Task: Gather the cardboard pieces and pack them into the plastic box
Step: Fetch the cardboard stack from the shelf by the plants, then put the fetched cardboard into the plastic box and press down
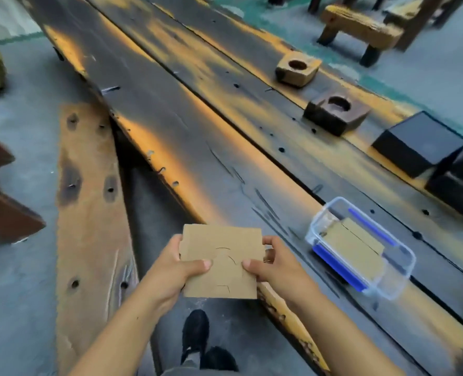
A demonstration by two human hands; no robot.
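Note:
I hold a flat brown cardboard piece with curved cut lines in front of me, over the near edge of the wooden table. My left hand grips its left side and my right hand grips its right side, both thumbs on top. To the right, a clear plastic box with blue clips rests on the table. Inside it lies another cardboard piece, flat and slightly tilted.
The dark plank table runs diagonally away. Two wooden blocks with round holes and black boxes line its far right edge. A wooden bench stands at left, a stool beyond. My shoes are below.

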